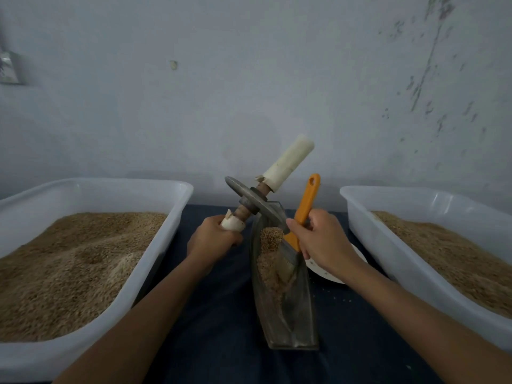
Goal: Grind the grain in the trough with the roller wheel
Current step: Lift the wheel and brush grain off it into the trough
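Left of the left hand (214,236) stood a white tub (91,189) of grain. That hand gripped the roller wheel (250,199) by its wrapped near handle, the disc tilted at the trough's (285,309) far end. The right hand (321,239) held an orange brush (303,209), bristles seemingly in the trough's grain (273,261). Beyond it stood another tub (415,200). Dark cloth (216,314) covered the table; a scuffed pale wall (249,79) rose behind.
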Demonstrator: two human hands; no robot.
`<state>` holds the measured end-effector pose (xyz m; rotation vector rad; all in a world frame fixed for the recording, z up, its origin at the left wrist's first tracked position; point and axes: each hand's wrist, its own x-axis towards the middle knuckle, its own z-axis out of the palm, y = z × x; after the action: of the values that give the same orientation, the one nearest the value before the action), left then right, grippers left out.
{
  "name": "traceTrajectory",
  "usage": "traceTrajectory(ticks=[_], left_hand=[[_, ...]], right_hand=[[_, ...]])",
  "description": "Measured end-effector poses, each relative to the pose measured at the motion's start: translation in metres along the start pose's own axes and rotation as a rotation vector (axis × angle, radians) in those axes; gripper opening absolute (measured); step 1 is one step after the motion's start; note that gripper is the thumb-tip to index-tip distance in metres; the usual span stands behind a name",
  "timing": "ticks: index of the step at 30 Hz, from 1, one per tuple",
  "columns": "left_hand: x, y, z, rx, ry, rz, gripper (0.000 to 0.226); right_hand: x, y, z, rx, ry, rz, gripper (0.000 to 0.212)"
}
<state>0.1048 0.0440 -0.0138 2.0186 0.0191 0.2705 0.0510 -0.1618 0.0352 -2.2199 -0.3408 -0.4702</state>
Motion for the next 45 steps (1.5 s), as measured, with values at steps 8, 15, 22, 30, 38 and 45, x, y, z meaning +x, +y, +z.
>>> traceTrajectory(ticks=[8,15,22,30,38,45], left_hand=[[-0.001,0.001,0.000,-0.025,0.027,0.002,0.017],[0.000,0.000,-0.001,-0.050,0.042,0.003,0.016],[0.000,-0.002,0.000,-0.064,0.032,-0.008,0.023],[-0.001,-0.001,0.001,-0.065,0.041,-0.011,0.019],[-0.002,-0.002,0.001,-0.045,0.036,-0.014,0.018],[-0.003,-0.002,0.000,-0.073,0.040,-0.036,0.019]], right_hand=[[0.033,0.014,-0.017,0.283,0.222,-0.085,0.040],[0.058,0.039,0.010,0.184,0.196,-0.090,0.042],[0.058,0.047,0.021,0.017,0.073,-0.232,0.025],[0.045,0.046,0.009,0.070,-0.128,-0.164,0.041],[0.041,0.041,-0.006,-0.080,-0.062,-0.353,0.037],[0.036,0.047,0.014,-0.142,-0.169,-0.282,0.031]])
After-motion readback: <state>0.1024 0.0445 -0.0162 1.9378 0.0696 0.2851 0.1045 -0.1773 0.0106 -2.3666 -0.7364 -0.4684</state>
